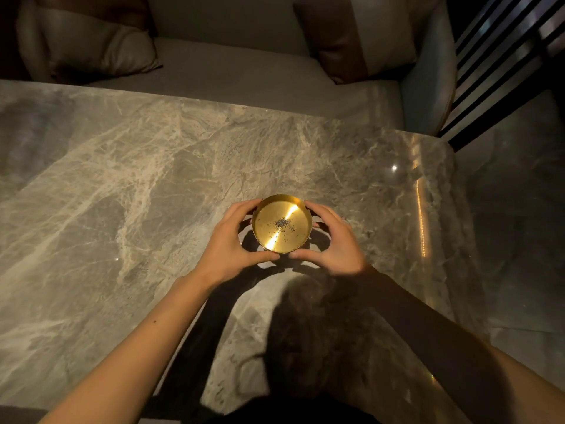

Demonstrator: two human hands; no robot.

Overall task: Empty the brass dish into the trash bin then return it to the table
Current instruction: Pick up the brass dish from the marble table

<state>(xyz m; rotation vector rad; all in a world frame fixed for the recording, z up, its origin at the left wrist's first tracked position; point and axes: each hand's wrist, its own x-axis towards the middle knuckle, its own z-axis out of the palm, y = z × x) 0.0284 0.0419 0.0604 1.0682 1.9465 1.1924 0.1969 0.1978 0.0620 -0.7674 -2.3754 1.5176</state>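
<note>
Bracketing the brass dish evenly, left hand at 9 o'clock, right hand at 3, fingers curled on its rim, ash centered, dish level over the surface.

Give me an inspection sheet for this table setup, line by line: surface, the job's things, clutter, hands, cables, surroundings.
Surface: grey veined marble table, glossy, with light reflections near its right edge.
Job's things: round brass dish with a small heap of dark crumbs in its middle; whether it rests on the table or is just lifted cannot be told. No trash bin in view.
Clutter: nothing seen.
Hands: left hand and right hand cup the dish from either side, fingertips on its rim.
Cables: nothing seen.
Surroundings: cushioned bench with two pillows behind the table; dark slatted panel at far right; dim, warm lighting.
</note>
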